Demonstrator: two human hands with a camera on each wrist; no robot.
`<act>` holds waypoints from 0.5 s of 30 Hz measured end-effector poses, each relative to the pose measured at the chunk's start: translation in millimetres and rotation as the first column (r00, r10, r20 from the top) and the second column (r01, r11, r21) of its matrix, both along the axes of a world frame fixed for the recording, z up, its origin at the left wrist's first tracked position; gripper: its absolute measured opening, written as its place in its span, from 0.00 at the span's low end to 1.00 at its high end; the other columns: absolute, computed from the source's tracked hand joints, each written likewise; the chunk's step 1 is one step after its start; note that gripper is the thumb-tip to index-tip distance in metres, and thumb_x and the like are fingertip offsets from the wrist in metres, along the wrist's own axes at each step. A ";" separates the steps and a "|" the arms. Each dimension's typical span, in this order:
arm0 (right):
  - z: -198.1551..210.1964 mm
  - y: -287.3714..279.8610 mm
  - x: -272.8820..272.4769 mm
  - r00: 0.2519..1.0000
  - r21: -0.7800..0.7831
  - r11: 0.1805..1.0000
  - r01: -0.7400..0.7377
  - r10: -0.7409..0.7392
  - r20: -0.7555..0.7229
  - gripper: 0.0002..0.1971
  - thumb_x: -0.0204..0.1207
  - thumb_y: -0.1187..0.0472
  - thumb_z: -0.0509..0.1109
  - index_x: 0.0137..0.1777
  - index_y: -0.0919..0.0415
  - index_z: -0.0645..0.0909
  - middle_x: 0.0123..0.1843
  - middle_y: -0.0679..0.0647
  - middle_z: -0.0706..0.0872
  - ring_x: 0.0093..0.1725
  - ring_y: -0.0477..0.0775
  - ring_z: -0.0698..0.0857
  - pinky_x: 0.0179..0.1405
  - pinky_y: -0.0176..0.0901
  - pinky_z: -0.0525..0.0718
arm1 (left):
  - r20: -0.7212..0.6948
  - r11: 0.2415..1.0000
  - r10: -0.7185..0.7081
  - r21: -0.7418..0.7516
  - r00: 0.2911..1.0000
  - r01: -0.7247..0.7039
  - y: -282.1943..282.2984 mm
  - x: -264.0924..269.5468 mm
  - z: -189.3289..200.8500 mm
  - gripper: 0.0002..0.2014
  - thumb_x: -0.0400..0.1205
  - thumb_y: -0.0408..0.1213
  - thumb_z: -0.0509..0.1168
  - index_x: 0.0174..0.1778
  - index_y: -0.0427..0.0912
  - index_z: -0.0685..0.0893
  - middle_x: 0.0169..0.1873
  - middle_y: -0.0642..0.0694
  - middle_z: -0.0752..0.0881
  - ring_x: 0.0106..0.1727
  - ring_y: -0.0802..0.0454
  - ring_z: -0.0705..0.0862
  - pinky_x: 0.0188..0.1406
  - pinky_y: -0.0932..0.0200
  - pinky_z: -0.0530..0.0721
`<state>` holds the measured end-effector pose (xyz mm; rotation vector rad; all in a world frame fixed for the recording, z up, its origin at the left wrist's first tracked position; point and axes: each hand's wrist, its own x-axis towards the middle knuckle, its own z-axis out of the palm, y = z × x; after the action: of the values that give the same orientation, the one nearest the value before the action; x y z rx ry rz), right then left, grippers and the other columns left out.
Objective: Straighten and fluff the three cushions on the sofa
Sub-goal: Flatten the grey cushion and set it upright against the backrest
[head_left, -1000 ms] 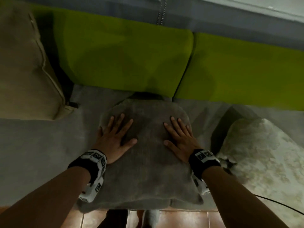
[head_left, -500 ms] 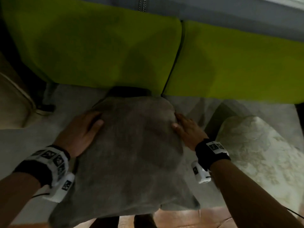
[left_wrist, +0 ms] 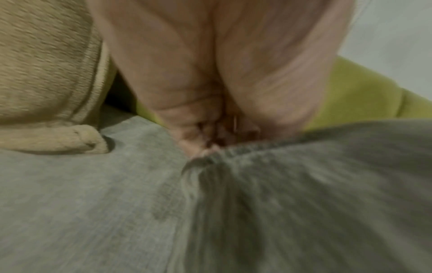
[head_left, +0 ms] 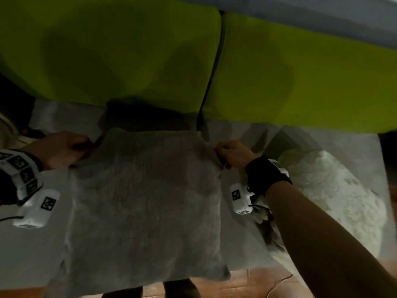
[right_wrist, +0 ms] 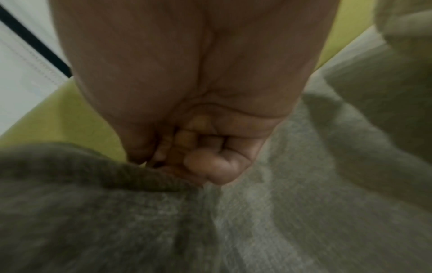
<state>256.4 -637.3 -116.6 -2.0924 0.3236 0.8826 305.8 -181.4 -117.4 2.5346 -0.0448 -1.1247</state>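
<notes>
Grey cushion (head_left: 144, 198) — corners in both hands.

Two bright green back pads (head_left: 120, 50) stand side by side along the back, with a dark gap between them. A grey wall (head_left: 322, 9) runs above them. At the bottom there is a floor of red-brown tiles (head_left: 253, 282), and a thin black cable (head_left: 8, 218) runs off at the left edge.
</notes>
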 end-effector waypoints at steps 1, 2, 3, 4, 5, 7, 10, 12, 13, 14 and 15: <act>2.9 2.5 3.8 0.997 -0.025 0.997 -0.074 0.073 -0.009 0.12 0.87 0.51 0.66 0.46 0.52 0.88 0.36 0.48 0.86 0.34 0.47 0.82 0.34 0.41 0.80 | -0.007 0.999 0.036 0.024 0.999 -0.036 -0.2 -0.5 -4.4 0.08 0.86 0.49 0.66 0.50 0.57 0.90 0.52 0.49 0.89 0.51 0.48 0.86 0.58 0.48 0.82; 6.5 6.1 7.2 0.988 -0.042 0.988 -0.151 0.151 -0.022 0.09 0.87 0.50 0.67 0.53 0.48 0.89 0.41 0.46 0.87 0.35 0.43 0.81 0.35 0.37 0.78 | -0.005 0.997 0.073 0.034 0.997 -0.073 -1.6 -2.1 -8.6 0.10 0.87 0.46 0.65 0.54 0.50 0.91 0.54 0.44 0.89 0.53 0.43 0.86 0.60 0.47 0.81; 9.3 8.9 10.4 0.975 -0.049 0.974 -0.223 0.222 -0.035 0.10 0.86 0.49 0.68 0.63 0.45 0.87 0.48 0.44 0.87 0.39 0.41 0.82 0.38 0.34 0.78 | 0.010 0.995 0.083 0.059 0.996 -0.084 -3.9 -4.5 -10.1 0.12 0.87 0.41 0.64 0.58 0.40 0.90 0.56 0.38 0.89 0.55 0.37 0.86 0.61 0.45 0.81; 12.3 11.3 13.3 0.961 -0.057 0.960 -0.274 0.272 -0.044 0.15 0.85 0.48 0.69 0.71 0.41 0.83 0.55 0.42 0.86 0.45 0.41 0.83 0.44 0.34 0.79 | 0.039 0.992 0.080 0.098 0.996 -0.083 -5.9 -6.9 -11.3 0.14 0.87 0.38 0.63 0.60 0.32 0.88 0.57 0.32 0.88 0.57 0.32 0.85 0.62 0.43 0.79; 12.8 11.4 15.6 0.954 -0.058 0.952 -0.300 0.298 -0.043 0.20 0.84 0.47 0.71 0.74 0.36 0.79 0.62 0.42 0.85 0.51 0.43 0.83 0.52 0.37 0.80 | 0.041 0.987 0.080 0.138 0.996 -0.085 -7.2 -9.6 -12.7 0.16 0.87 0.35 0.61 0.60 0.27 0.87 0.57 0.28 0.88 0.59 0.29 0.84 0.62 0.42 0.78; 19.8 14.2 17.0 0.935 -0.052 0.933 -0.355 0.355 -0.012 0.19 0.79 0.45 0.73 0.67 0.27 0.79 0.68 0.44 0.86 0.56 0.46 0.85 0.59 0.44 0.83 | 0.020 0.985 0.092 0.148 0.996 -0.094 -8.3 -12.9 -9.4 0.15 0.86 0.31 0.63 0.61 0.25 0.86 0.57 0.26 0.87 0.60 0.28 0.83 0.60 0.44 0.77; 23.3 22.5 13.3 0.882 -0.078 0.879 -0.470 0.471 -0.005 0.12 0.78 0.47 0.72 0.60 0.33 0.82 0.66 0.50 0.87 0.55 0.51 0.86 0.62 0.51 0.84 | 0.002 0.995 0.084 0.059 0.996 -0.084 1.3 -14.4 -10.0 0.21 0.77 0.56 0.70 0.54 0.43 0.91 0.56 0.30 0.89 0.54 0.36 0.86 0.56 0.47 0.78; 20.4 28.1 9.0 0.811 -0.147 0.798 -0.584 0.582 -0.060 0.15 0.82 0.52 0.69 0.67 0.48 0.84 0.68 0.54 0.85 0.62 0.57 0.84 0.66 0.56 0.82 | -0.007 0.994 0.078 0.075 0.997 -0.077 -5.4 -18.0 -1.0 0.08 0.81 0.47 0.71 0.51 0.51 0.92 0.56 0.30 0.89 0.52 0.36 0.86 0.53 0.48 0.78; 18.7 30.6 6.7 0.779 -0.169 0.762 -0.625 0.624 -0.063 0.15 0.82 0.53 0.67 0.67 0.52 0.84 0.66 0.56 0.85 0.63 0.60 0.83 0.67 0.57 0.82 | -0.008 0.993 0.073 0.096 0.997 -0.072 -8.1 -20.0 0.9 0.10 0.83 0.33 0.69 0.57 0.43 0.91 0.58 0.28 0.87 0.56 0.33 0.85 0.53 0.48 0.76; 19.9 32.3 4.9 0.759 -0.185 0.741 -0.646 0.650 -0.047 0.15 0.81 0.52 0.66 0.65 0.54 0.85 0.63 0.57 0.86 0.61 0.61 0.84 0.66 0.59 0.83 | 0.000 0.989 0.052 0.142 0.999 -0.052 -8.4 -21.1 -1.0 0.14 0.83 0.25 0.66 0.64 0.33 0.87 0.61 0.26 0.86 0.61 0.31 0.84 0.56 0.47 0.76; 20.6 33.5 4.3 0.763 -0.197 0.745 -0.638 0.646 -0.029 0.15 0.81 0.52 0.66 0.64 0.54 0.85 0.60 0.57 0.87 0.58 0.61 0.85 0.63 0.58 0.84 | 0.005 0.982 0.044 0.186 0.999 -0.044 -9.0 -24.0 -4.1 0.17 0.83 0.22 0.64 0.68 0.29 0.83 0.63 0.26 0.84 0.64 0.30 0.82 0.59 0.47 0.75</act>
<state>260.7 -603.8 -96.0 -2.4470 -0.3943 1.2372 281.8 -190.4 -121.4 2.6851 0.1214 -1.1596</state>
